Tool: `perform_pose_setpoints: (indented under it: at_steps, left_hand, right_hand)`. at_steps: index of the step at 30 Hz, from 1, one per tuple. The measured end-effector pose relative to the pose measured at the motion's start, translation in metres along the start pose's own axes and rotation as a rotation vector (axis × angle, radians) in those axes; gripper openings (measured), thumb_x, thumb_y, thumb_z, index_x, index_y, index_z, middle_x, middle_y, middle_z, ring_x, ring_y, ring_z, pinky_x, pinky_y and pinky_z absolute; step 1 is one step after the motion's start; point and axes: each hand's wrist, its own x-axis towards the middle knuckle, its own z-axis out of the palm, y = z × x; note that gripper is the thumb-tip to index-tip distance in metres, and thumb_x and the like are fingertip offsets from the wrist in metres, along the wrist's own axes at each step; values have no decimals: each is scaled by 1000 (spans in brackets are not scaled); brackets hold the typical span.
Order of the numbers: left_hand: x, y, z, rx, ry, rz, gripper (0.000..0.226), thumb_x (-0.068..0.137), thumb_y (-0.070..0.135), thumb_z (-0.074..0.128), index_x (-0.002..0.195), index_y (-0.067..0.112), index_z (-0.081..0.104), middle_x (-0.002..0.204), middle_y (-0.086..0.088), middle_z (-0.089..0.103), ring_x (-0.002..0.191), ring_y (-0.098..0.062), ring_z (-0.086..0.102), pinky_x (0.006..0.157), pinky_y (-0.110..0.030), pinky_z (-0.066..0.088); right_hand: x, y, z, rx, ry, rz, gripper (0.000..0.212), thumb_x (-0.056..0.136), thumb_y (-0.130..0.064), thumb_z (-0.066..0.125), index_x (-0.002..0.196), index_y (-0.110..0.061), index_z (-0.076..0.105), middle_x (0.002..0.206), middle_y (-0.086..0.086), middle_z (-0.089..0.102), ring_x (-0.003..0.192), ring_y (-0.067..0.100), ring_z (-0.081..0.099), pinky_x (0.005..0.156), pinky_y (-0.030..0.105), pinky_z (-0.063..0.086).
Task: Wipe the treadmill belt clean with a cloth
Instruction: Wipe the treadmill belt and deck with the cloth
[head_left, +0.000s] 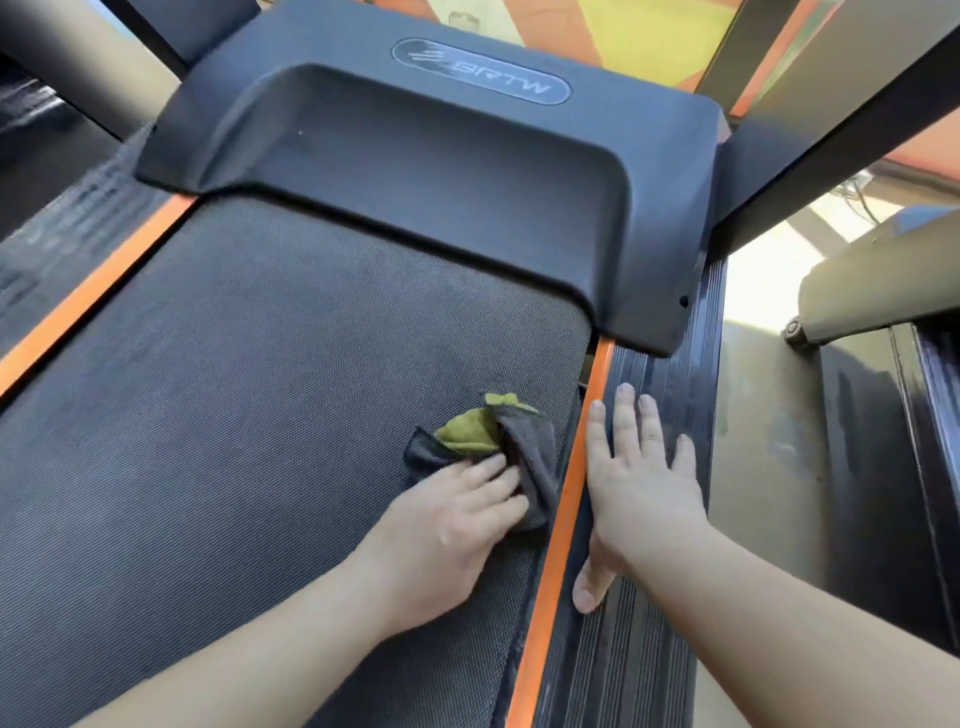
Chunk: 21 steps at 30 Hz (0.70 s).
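Wiping is under way at the belt's right edge, low and right of centre in the frame. The left hand (447, 525) has its fingers bent over the bunched grey-and-green cloth (483, 431), pressing it onto the treadmill belt (260, 389) just beside the orange strip (566, 499). The right hand (644, 493) lies flat with fingers spread on the ribbed side rail (660, 649), bracing. Most of the belt looks unwiped. The next stroke calls for firm downward pressure, drawn leftward across the textured surface below the motor cover (415, 182).
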Motion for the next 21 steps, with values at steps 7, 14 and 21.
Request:
perform_pose_setpoints:
  at_steps: [7,14,21]
  left_hand:
    - [62,-70,-5,141,-237,-228,64,100,56,9,161,41,22,170,15,8,157,-7,-2,127,-46,8]
    - [110,-45,13,107,76,-329,41,95,49,40,111,29,73,126,6,60,111,-25,57,85,-45,46]
    - [116,-86,-23,130,44,-139,43,96,43,50,134,26,62,116,-1,60,105,-28,56,78,-47,56]
  right_hand:
    - [11,13,-2,101,-98,-52,193,30,-66,99,148,-13,-45,153,11,-53,151,31,-37,125,65,11]
    - [14,13,-2,108,-113,-64,193,32,-66,99,145,-13,-48,152,12,-55,148,32,-40,124,67,8]
    - [12,13,-5,133,-140,-74,196,25,-70,97,143,-18,-51,149,8,-58,146,29,-44,125,65,6]
